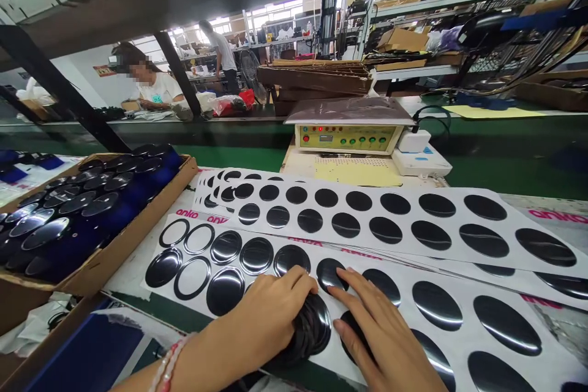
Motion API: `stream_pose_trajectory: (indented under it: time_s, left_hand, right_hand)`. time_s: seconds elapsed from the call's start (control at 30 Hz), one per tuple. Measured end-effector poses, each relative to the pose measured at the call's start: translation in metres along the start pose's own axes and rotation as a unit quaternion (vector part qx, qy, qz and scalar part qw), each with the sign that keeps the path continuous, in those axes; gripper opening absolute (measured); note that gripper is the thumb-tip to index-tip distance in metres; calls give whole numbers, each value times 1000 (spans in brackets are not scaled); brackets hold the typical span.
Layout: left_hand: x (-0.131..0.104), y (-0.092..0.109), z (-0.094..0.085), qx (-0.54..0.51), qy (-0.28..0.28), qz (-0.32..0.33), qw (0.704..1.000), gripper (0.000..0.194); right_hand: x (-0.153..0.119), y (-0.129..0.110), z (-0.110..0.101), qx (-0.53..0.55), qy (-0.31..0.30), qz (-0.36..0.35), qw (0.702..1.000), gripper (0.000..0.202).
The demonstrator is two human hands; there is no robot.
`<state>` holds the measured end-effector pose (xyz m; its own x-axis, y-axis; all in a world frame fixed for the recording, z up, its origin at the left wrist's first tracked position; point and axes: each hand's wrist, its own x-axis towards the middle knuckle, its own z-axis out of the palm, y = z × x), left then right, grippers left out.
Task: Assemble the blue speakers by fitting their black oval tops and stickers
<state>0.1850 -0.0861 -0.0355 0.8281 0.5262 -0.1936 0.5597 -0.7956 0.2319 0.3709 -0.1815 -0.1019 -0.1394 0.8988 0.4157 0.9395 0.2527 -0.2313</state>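
Two hands [386,337] on one disc sheet [407,294]

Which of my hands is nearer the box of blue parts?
Left. Your left hand is right of the box, nearer you; your right hand is farther right.

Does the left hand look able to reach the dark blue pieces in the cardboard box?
Probably yes: the box is open-topped, and nothing tall seems to stand between. The left hand appears to hold a stack of black rings, though, so it may need freeing first.
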Motion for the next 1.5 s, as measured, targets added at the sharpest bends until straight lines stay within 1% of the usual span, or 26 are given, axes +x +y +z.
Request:
stream_pose_trajectory:
  time_s: [0.07,0.2,0.3,0.37,0.47,0.5,0.57,0.63,0.7,0.77,0.8,0.83,0.87,0.97,1.0,1.07,1.13,1.2,1.27,1.37,1.5]
  left_hand:
    - [4,-1,1,-12,3,-8,1000,58]
    - [11,-7,1,-37,15,3,999,54]
    - [10,-7,4,-45,14,5,999,56]
    - [5,-4,6,-42,10,5,999,56]
    - [-12,-2,1,-60,11,7,998,51]
    - [-21,-3,-4,-89,13,5,996,48]
    - [-41,-7,-16,-171,23,-21,985,42]
    - [-58,-15,-29,-243,45,-54,967,34]
    - [-66,-23,-38,-259,95,-52,960,24]
    - [-59,-31,-42,-238,152,-3,959,21]
    - [-50,-34,-42,-228,165,32,959,23]
    - [-39,-37,-41,-222,159,64,960,25]
    - [-26,-39,-41,-215,139,92,962,29]
    - [15,-43,-41,-142,23,151,978,37]
    - [27,-44,-42,-110,-7,164,980,39]
    - [47,-46,-44,-68,-41,181,980,40]
    - [59,-47,-46,-53,-55,196,978,39]
    - [65,-49,-46,-34,-65,211,975,37]
    - [65,-51,-45,-18,-71,218,973,37]
    - [55,-53,-45,-2,-66,202,977,40]
    - [42,-55,-46,5,-43,171,984,54]
  right_hand:
    - [-1,1,2,11,0,11,1000,35]
    - [-3,1,3,27,-15,26,999,34]
    - [-6,1,6,32,-17,34,999,35]
    - [-7,1,8,30,-17,35,999,36]
    - [-6,0,7,24,-10,33,999,35]
    - [-5,-1,5,21,-7,28,999,35]
    - [-1,-1,0,10,-1,11,1000,34]
    - [2,-1,-5,-11,6,-11,1000,33]
    - [6,-3,-9,-43,21,-34,998,34]
    - [10,-7,-9,-71,38,-61,995,35]
    - [13,-10,-9,-78,37,-72,994,35]
    - [15,-13,-7,-79,31,-82,993,35]
    - [17,-15,-6,-77,21,-88,993,36]
    - [21,-19,1,-69,-1,-89,994,36]
    - [21,-19,2,-68,-3,-87,994,36]
    - [21,-18,4,-64,-11,-82,995,35]
    - [20,-17,4,-60,-21,-77,995,33]
    - [19,-17,3,-60,-26,-75,995,33]
    - [19,-17,2,-63,-27,-73,995,33]
    - [19,-18,1,-66,-27,-67,995,35]
    - [18,-18,1,-63,-32,-64,995,38]
